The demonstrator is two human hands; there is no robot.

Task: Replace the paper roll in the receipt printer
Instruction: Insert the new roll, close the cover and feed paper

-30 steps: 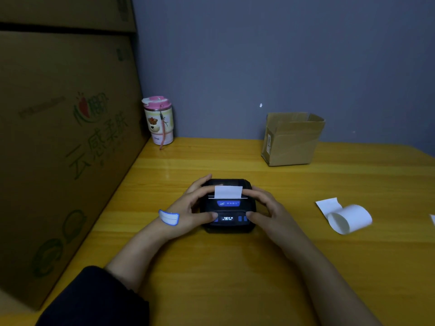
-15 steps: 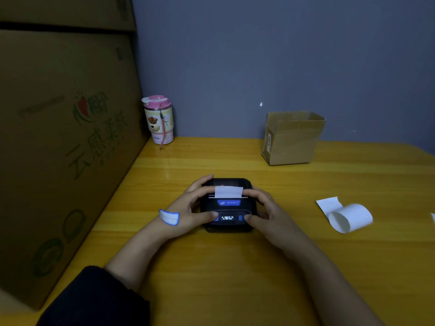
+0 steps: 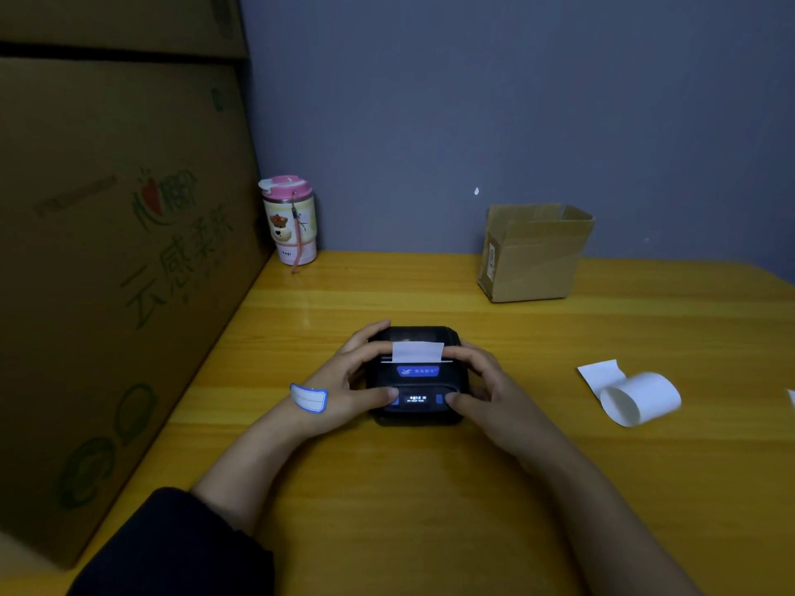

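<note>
Both my left hand [image 3: 344, 380] and right hand [image 3: 482, 389] clamp the receipt printer [image 3: 415, 376] on a yellow wooden table [image 3: 387, 488] against a grey wall [image 3: 473, 101].

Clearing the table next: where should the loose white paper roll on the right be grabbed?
Grip the loose white paper roll across its curved body, coming from above with the right hand. It lies on its side on the yellow wooden table, open end facing the camera, with the loose tail trailing behind it to the left; avoid that.

A small black printer [image 3: 416, 376] sits closed, screen lit, white paper strip [image 3: 417, 351] poking from its slot; a loose paper roll [image 3: 639, 398] lies well right.
</note>
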